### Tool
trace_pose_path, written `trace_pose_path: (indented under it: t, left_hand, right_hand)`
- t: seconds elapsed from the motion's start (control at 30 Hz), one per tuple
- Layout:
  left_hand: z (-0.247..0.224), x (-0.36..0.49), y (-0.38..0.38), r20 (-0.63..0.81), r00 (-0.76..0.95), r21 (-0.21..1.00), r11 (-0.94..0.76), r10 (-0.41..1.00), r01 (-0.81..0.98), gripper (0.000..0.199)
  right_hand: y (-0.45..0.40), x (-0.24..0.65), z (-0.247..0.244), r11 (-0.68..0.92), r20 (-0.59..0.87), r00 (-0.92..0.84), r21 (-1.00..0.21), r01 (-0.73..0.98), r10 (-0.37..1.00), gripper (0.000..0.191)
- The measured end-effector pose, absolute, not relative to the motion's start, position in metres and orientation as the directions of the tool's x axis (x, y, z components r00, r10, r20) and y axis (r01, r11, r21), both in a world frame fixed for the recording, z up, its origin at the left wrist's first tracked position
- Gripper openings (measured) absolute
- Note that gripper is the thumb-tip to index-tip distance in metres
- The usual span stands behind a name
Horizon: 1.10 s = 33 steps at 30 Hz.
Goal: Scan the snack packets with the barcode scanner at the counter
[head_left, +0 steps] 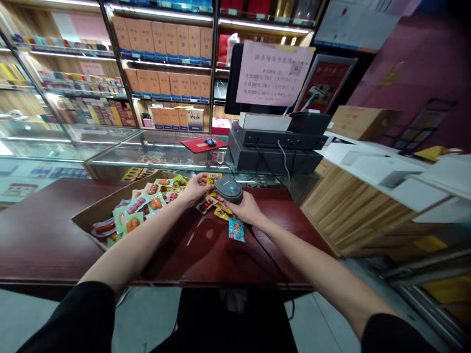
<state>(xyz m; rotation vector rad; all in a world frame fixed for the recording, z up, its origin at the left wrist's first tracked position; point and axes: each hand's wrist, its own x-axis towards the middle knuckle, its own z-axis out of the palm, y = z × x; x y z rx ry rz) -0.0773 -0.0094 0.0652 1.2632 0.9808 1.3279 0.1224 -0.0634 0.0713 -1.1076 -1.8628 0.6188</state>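
In my right hand [247,208] is a dark handheld scanner [228,188] with a small blue light and a cable running down over the table edge. My left hand [196,189] pinches a yellow packet [214,178] just beyond the scanner's head. Beneath and beside the scanner lie small snack packets, including a yellow one [222,214] and a blue one [236,230]. Left of my left hand, a cardboard box [90,214] holds several packets of sausage-like snacks [136,206], partly hidden by my left forearm.
The dark red table [184,264] meets a glass counter [158,153] carrying a red mat [198,143] with a mouse [210,141]. A monitor [234,83] with a paper sign stands over black equipment [272,156]. Wooden cabinets [353,211] are at right; stocked shelves stand behind.
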Motion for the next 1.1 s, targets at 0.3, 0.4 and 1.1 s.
trace_pose_path:
  t: [0.3,0.4,1.1]
  left_hand:
    - [0.085,-0.097,-0.01,0.205,0.007,0.959,-0.2,0.979,-0.202,0.05]
    - [0.086,-0.098,-0.009,0.179,0.007,0.962,-0.174,0.984,-0.212,0.049]
    - [0.102,-0.128,-0.005,0.229,-0.065,0.963,-0.236,0.971,-0.131,0.049]
  right_hand:
    - [-0.053,0.104,0.092,0.538,0.481,-0.246,-0.707,0.459,0.842,0.024]
    - [-0.055,0.104,0.096,0.523,0.472,-0.234,-0.707,0.475,0.85,0.021]
    - [-0.059,0.107,0.091,0.511,0.455,-0.234,-0.744,0.43,0.86,0.031]
